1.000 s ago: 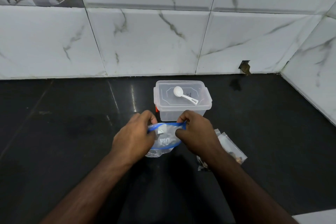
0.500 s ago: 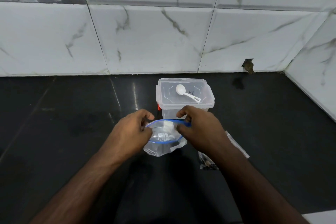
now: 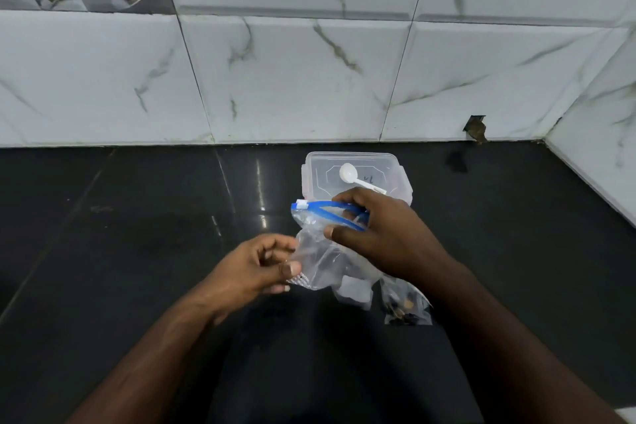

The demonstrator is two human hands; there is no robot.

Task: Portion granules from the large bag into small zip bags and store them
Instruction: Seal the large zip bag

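Nearest to the camera, two bare forearms reach forward over the glossy black stone counter (image 3: 120,234). The left hand (image 3: 254,268) is low, with the fingers curled, and its thumb and fingertips pinch the lower left corner of the large clear plastic bag with the blue zip strip (image 3: 320,262). The right hand (image 3: 385,234) is higher and a little further, with the palm turned down; its thumb and fingers hold the blue zip mouth from the right side, and the mouth seems partly open. The bag hangs between both hands, above the counter, and a small white slider sits at the left end of the strip.

The bag looks thin, soft and light, so it will probably crumple and slip if it is squeezed in the middle. The stiffer zip strip and the bottom corner seem the safest places to hold it. How many granules are inside cannot be told.

Just beside the right wrist, on the counter, lies a small clear zip bag with dark pieces inside (image 3: 406,306). Further away, behind the large bag, stands a clear plastic box with a closed lid (image 3: 316,179), and a small white plastic scoop (image 3: 354,175) rests on this lid. Behind everything is the white marble tile wall (image 3: 309,79).
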